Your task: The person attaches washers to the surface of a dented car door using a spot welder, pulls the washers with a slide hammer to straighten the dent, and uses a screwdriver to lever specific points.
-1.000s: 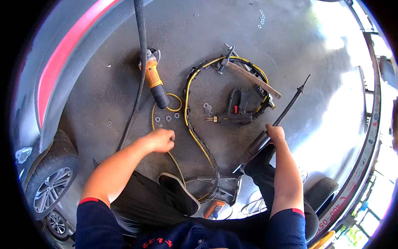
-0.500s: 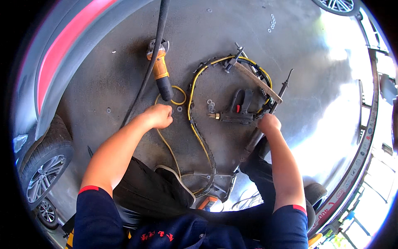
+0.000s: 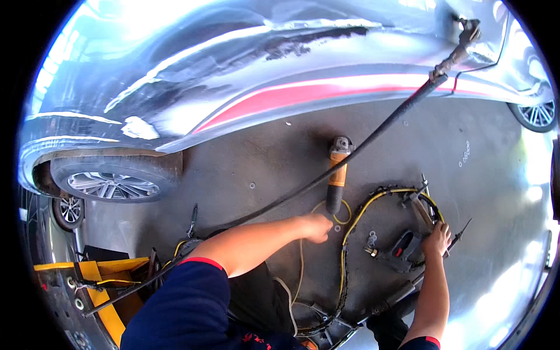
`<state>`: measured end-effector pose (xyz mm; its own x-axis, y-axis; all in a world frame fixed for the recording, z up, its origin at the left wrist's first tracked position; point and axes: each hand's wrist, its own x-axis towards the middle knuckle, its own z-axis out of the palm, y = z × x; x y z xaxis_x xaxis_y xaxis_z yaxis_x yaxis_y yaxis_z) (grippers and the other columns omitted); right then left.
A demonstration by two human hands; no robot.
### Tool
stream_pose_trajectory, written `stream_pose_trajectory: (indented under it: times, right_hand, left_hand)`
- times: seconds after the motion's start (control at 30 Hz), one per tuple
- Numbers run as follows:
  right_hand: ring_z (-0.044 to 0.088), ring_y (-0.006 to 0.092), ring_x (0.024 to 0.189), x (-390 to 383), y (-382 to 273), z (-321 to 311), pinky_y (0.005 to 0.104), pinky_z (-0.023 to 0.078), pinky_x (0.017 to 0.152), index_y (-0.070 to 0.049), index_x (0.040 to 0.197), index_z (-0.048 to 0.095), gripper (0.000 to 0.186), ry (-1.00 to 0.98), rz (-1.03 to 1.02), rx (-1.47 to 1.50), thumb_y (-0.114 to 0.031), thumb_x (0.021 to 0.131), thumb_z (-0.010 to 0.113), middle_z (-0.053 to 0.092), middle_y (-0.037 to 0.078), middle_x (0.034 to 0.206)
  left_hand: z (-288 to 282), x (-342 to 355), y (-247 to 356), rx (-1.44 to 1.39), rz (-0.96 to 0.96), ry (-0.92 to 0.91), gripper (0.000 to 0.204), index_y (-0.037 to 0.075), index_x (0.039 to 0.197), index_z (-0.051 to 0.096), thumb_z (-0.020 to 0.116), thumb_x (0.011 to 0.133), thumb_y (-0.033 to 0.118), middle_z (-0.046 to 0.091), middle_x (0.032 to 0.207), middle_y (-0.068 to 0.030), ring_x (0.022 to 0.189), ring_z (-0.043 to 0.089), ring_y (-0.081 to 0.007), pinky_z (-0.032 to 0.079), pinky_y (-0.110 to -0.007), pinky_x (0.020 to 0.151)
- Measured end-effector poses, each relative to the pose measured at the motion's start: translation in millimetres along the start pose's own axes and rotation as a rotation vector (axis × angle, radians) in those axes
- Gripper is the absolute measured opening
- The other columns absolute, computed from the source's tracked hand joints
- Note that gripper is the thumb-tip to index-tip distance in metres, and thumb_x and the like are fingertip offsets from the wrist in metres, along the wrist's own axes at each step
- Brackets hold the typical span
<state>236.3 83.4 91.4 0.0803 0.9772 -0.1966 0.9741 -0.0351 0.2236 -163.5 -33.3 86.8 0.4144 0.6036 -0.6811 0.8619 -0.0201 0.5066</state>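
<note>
Short navy sleeves with thin red trim at the cuffs, lower middle and lower right of the frame. Bare forearms, bare left hand (image 3: 318, 226) and right hand (image 3: 437, 239), no gloves. Dark trousers at the bottom centre.

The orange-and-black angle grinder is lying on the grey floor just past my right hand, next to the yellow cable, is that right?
Not quite: in the head view the orange-and-black angle grinder lies on the grey floor just past your left hand, not your right hand, which is over by the black-and-red tool. The yellow cable is indeed beside it.
</note>
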Motion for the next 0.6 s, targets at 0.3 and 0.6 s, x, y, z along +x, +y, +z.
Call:
stream_pose_trajectory:
  times: [0.3,0.6]
  right_hand:
    - [0.063,0.0503,0.098,-3,-29,57,0.0537,0.051,0.087,-0.001,0.116,0.045,0.043,-0.231,-0.11,0.542,-0.012,0.078,0.061,0.066,0.032,0.101]
    - [0.064,0.0495,0.098,-31,-64,71,0.0533,0.05,0.086,-0.002,0.124,0.049,0.047,-0.126,0.118,0.82,-0.013,0.08,0.059,0.066,0.033,0.102]
  left_hand:
    - [-131,-135,45,0.568,0.44,0.966,0.058,0.006,0.137,0.055,0.066,0.082,0.02,0.051,0.143,-0.0148,0.139,0.043,-0.032,0.033,-0.051,0.117]
    - [-292,-213,98,1.908,-0.183,0.641,0.083,0.005,0.155,0.029,0.05,0.09,0.052,0.019,0.166,-0.0068,0.153,0.015,-0.0203,0.006,-0.039,0.126]
